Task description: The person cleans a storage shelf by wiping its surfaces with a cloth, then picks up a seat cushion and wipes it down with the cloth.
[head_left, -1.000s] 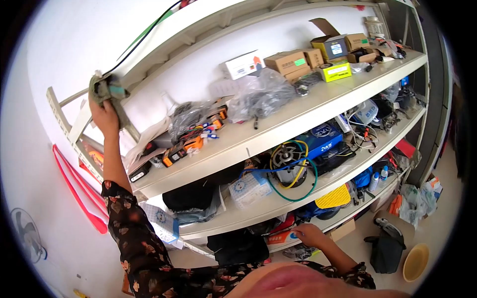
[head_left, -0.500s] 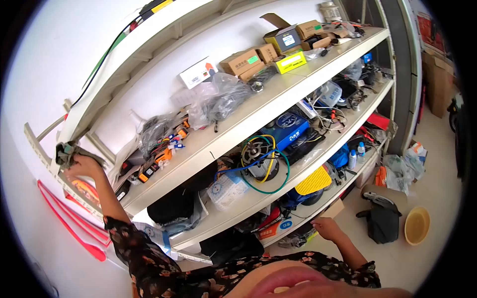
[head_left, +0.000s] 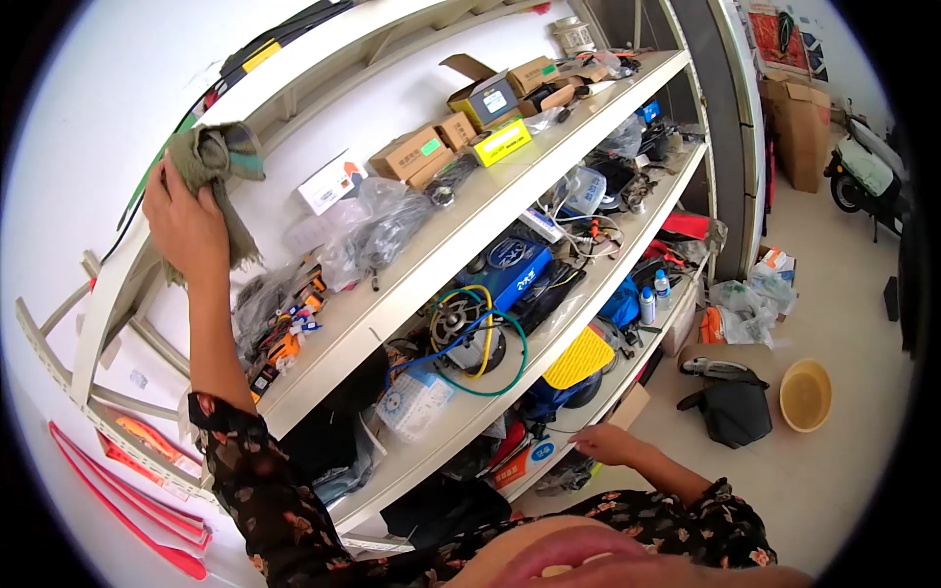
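My left hand (head_left: pixel 186 227) is raised at the upper left and grips a grey-green cloth (head_left: pixel 218 157), which lies against the edge of the top shelf (head_left: pixel 127 284) and hangs down past my wrist. My right hand (head_left: pixel 606 444) is low, near the lowest shelf, with its fingers curled together; whether anything small is between them is hidden. Below the top shelf, the second shelf (head_left: pixel 392 328) bears a white box (head_left: pixel 331 183), a yellow-green box (head_left: pixel 503 143), cardboard boxes (head_left: pixel 407 154) and clear plastic bags (head_left: pixel 377 235).
A motor-like part with coloured hoses (head_left: pixel 461 328), a blue box (head_left: pixel 515 269) and a yellow mat (head_left: pixel 578 358) are on lower shelves. On the floor at the right are a black bag (head_left: pixel 730 410) and a yellow basin (head_left: pixel 806 395). Red strips (head_left: pixel 118 505) stand at the left.
My left hand has moved up and right from the shelf's left upright with the cloth. The view has shifted right, showing a scooter. My right hand stays low.
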Demonstrator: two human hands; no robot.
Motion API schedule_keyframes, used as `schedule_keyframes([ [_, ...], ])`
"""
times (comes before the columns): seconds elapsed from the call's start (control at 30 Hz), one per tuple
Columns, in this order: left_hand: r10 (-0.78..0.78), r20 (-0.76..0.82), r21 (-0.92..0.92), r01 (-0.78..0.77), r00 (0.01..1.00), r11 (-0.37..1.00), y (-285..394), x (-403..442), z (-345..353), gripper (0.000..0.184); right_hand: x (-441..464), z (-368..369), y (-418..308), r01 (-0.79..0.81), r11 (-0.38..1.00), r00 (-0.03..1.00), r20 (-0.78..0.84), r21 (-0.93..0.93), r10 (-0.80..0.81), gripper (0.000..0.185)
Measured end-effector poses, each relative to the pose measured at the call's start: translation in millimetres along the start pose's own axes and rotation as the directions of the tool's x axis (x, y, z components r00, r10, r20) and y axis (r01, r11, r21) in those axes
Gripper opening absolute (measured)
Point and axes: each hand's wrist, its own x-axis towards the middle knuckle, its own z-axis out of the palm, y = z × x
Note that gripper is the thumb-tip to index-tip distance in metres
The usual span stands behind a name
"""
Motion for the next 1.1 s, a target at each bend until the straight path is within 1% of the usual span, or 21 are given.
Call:
schedule_keyframes([
  [0.03,-0.025,0.006,0.047,0.025,1.000,0.999,2,7,13,0.056,-1,-1,5,0.012,1.000,1.000,0.028,0.027,-0.013,0.028],
  [0.1,-0.085,0.017,0.135,0.082,0.996,0.987,20,22,21,0.049,-10,-11,27,-0.089,0.996,0.995,0.033,-0.029,0.090,0.028],
  [0.13,-0.082,0.026,0.120,0.079,0.996,0.990,31,29,24,0.048,-16,-18,40,-0.139,0.989,0.989,0.036,-0.057,0.141,0.028],
  [0.2,-0.076,0.049,0.094,0.071,0.996,0.993,50,39,31,0.046,-32,-44,51,-0.200,0.980,0.980,-0.017,0.013,0.200,0.028],
  [0.23,-0.062,0.071,0.104,0.054,0.996,0.993,66,45,35,0.045,-40,-59,57,-0.229,0.973,0.972,-0.037,0.042,0.230,0.028],
  [0.33,0.011,0.038,0.064,-0.013,0.999,0.998,117,58,57,0.044,-58,-97,87,-0.289,0.955,0.957,-0.054,-0.065,0.286,0.028],
  [0.37,0.027,0.009,0.027,-0.027,1.000,0.999,137,63,68,0.043,-62,-107,99,-0.283,0.957,0.958,-0.072,-0.062,0.278,0.027],
  [0.4,0.146,-0.017,0.127,-0.143,0.989,0.982,142,63,98,0.044,-65,-118,112,-0.274,0.960,0.959,-0.089,-0.061,0.268,0.027],
  [0.47,0.162,-0.042,0.099,-0.157,0.986,0.983,178,75,127,0.042,-66,-146,129,-0.278,0.958,0.954,-0.137,-0.068,0.267,0.026],
  [0.53,0.131,-0.090,0.016,-0.130,0.987,0.991,218,88,145,0.041,-67,-175,135,-0.309,0.948,0.937,-0.198,-0.081,0.289,0.026],
  [0.6,0.117,-0.039,0.040,-0.116,0.992,0.992,255,107,155,0.040,-68,-195,147,-0.338,0.938,0.927,-0.198,-0.073,0.319,0.027],
  [0.67,0.144,-0.025,0.024,-0.143,0.989,0.989,282,119,180,0.040,-70,-208,157,-0.367,0.929,0.917,-0.191,-0.053,0.351,0.027],
  [0.7,0.196,-0.047,-0.005,-0.197,0.979,0.980,301,123,178,0.026,-70,-212,162,-0.377,0.925,0.914,-0.181,-0.040,0.364,0.027],
  [0.73,0.316,-0.042,0.136,-0.308,0.948,0.942,307,125,196,0.025,-69,-217,167,-0.385,0.922,0.911,-0.174,-0.028,0.375,0.027],
  [0.77,0.256,-0.045,0.051,-0.254,0.966,0.966,319,127,190,0.025,-68,-221,172,-0.391,0.919,0.910,-0.166,-0.038,0.380,0.026],
  [0.83,0.133,-0.039,-0.119,-0.137,0.990,0.983,365,141,164,0.025,-66,-225,181,-0.403,0.913,0.908,-0.152,-0.059,0.391,0.026],
  [0.9,0.005,-0.015,-0.286,-0.009,1.000,0.958,404,148,148,0.025,-68,-223,200,-0.336,0.942,0.926,-0.191,-0.023,0.325,0.026],
  [0.93,0.013,-0.023,-0.278,-0.019,1.000,0.960,411,145,154,0.032,-70,-222,207,-0.302,0.953,0.933,-0.209,-0.006,0.294,0.026],
  [1.0,0.107,0.027,-0.232,-0.098,0.994,0.968,419,146,157,0.034,-71,-225,211,-0.330,0.944,0.932,-0.169,-0.022,0.322,0.026],
  [1.03,0.128,0.010,-0.227,-0.123,0.992,0.966,416,143,159,0.035,-71,-225,212,-0.345,0.938,0.929,-0.150,-0.029,0.337,0.026],
  [1.1,0.174,-0.032,-0.221,-0.177,0.984,0.959,410,137,163,0.036,-73,-225,213,-0.354,0.935,0.925,-0.134,0.030,0.355,0.027],
])
